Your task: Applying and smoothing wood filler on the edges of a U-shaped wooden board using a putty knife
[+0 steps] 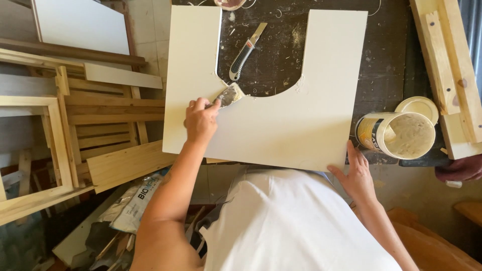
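A white board (301, 120) with a deep U-shaped cutout lies on a dark workbench (381, 55). My left hand (201, 119) grips a putty knife (230, 95) whose filler-smeared blade rests on the curved inner edge of the cutout. My right hand (355, 173) lies flat with fingers spread against the board's near right corner, holding nothing. A utility knife (246, 51) with a grey and black handle lies on the bench inside the cutout.
An open tub of pale filler (399, 135) lies on its side right of the board, its lid (417, 107) behind it. Wooden battens (449, 65) run along the right. Timber frames and planks (75, 125) are stacked at the left. Another person's hand (459, 168) shows at the right edge.
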